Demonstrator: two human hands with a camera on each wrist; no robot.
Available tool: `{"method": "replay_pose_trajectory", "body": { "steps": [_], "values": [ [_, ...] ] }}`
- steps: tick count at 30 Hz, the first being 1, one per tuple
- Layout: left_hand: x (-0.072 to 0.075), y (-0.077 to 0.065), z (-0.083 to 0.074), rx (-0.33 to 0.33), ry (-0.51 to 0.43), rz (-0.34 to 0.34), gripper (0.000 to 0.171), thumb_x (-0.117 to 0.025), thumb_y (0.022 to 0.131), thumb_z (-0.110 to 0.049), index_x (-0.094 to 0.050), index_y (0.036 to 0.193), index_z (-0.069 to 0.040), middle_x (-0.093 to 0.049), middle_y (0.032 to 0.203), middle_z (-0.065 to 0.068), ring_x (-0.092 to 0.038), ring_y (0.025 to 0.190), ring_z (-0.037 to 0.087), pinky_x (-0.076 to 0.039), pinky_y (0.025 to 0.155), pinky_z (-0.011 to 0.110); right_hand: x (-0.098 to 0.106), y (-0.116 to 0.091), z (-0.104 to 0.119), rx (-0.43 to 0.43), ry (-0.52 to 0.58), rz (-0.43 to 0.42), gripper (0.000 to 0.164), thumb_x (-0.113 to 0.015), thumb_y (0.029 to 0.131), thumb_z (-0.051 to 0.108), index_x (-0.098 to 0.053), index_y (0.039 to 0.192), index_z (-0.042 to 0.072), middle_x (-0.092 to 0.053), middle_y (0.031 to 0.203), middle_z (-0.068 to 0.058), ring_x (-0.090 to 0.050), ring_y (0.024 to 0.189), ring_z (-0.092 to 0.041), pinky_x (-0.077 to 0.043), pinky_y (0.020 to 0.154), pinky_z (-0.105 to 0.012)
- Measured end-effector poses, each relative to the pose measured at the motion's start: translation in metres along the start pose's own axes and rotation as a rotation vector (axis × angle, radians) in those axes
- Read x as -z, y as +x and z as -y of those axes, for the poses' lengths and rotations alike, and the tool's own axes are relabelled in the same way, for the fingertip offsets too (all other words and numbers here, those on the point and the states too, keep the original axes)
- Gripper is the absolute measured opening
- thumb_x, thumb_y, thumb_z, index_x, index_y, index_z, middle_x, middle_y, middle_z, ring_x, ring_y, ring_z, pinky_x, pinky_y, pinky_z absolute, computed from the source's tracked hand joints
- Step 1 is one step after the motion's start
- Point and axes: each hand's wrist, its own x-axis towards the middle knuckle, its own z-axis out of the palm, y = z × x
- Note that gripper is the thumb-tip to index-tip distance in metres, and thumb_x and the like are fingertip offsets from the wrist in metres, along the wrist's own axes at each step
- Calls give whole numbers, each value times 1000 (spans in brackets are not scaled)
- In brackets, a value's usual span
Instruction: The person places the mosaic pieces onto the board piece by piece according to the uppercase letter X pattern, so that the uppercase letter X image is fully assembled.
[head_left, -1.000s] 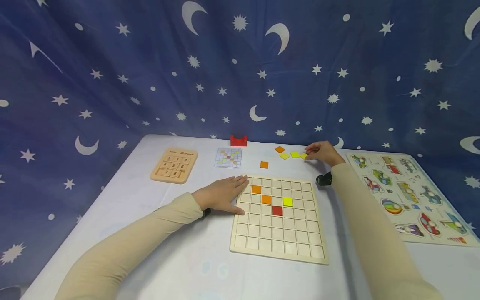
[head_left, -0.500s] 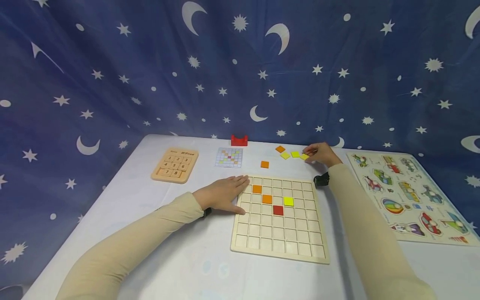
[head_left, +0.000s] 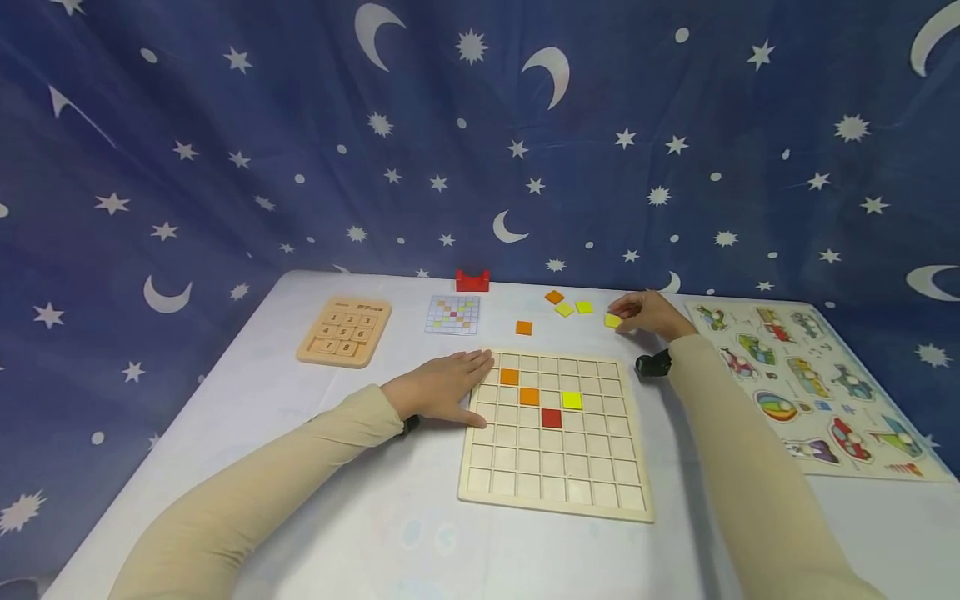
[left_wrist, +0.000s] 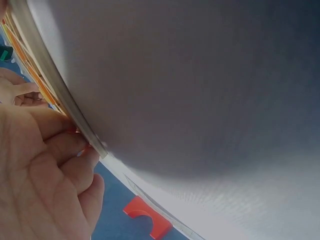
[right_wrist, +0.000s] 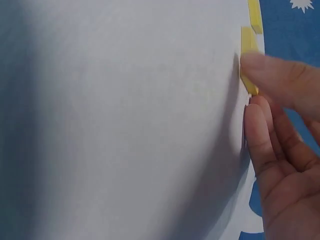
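My left hand (head_left: 438, 389) rests on the left edge of a pale wooden grid board (head_left: 525, 483), thumb spread from the other fingers. In the left wrist view, the fingers (left_wrist: 80, 165) lie along the board's edge. Beyond the board's far right corner, my right hand (head_left: 654, 314) pinches a yellow square tile (head_left: 612, 320) at the table's surface. The right wrist view has the thumb pressed on that tile (right_wrist: 248, 62), the fingers close below. On the board sit two orange tiles (head_left: 528, 397), a red tile (head_left: 551, 418) and a yellow tile (head_left: 572, 401).
Behind the board lie loose orange tiles (head_left: 524, 328) and yellow tiles (head_left: 584, 307). A colored pattern card (head_left: 453, 315) lies before a red stand (head_left: 472, 282). A number puzzle (head_left: 345, 332) is at left, a picture puzzle board (head_left: 810, 383) at right. A starry curtain hangs behind.
My right hand has drawn the yellow tile slightly right and nearer, apart from the other loose tiles. The left hand stays on the board.
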Motion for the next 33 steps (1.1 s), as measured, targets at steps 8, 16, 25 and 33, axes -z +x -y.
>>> {"method": "replay_pose_trajectory", "body": {
  "steps": [8, 16, 25, 33],
  "values": [
    [-1, 0, -1, 9, 7, 2, 100, -48, 83, -70, -13, 151, -6, -10, 159, 8, -12, 147, 20, -14, 121, 34, 1, -3, -1, -26, -86, -52, 36, -74, 78, 7, -66, 112, -3, -64, 103, -16, -53, 89, -23, -44, 81, -30],
    [0, 0, 0, 0, 2, -2, 99, -48, 84, -69, -13, 151, -5, -11, 159, 9, -13, 147, 21, -15, 121, 35, -1, -8, 2, -7, -61, -113, 36, -75, 77, 9, -66, 111, -1, -62, 91, -9, -49, 83, -22, -43, 73, -26],
    [0, 0, 0, -1, -13, -10, 98, -50, 84, -67, -15, 151, -5, -13, 159, 9, -14, 147, 22, -16, 121, 36, -9, -23, 10, 126, -51, -176, 32, -74, 76, 5, -67, 106, -3, -66, 88, -13, -55, 77, -18, -45, 68, -19],
    [2, 0, -1, 10, 6, -3, 100, -49, 83, -69, -15, 151, -5, -12, 159, 9, -14, 147, 21, -15, 121, 35, -16, -47, 25, 237, -43, -179, 28, -73, 78, 6, -67, 104, -3, -67, 92, -18, -58, 76, -13, -47, 68, -14]
  ]
}}
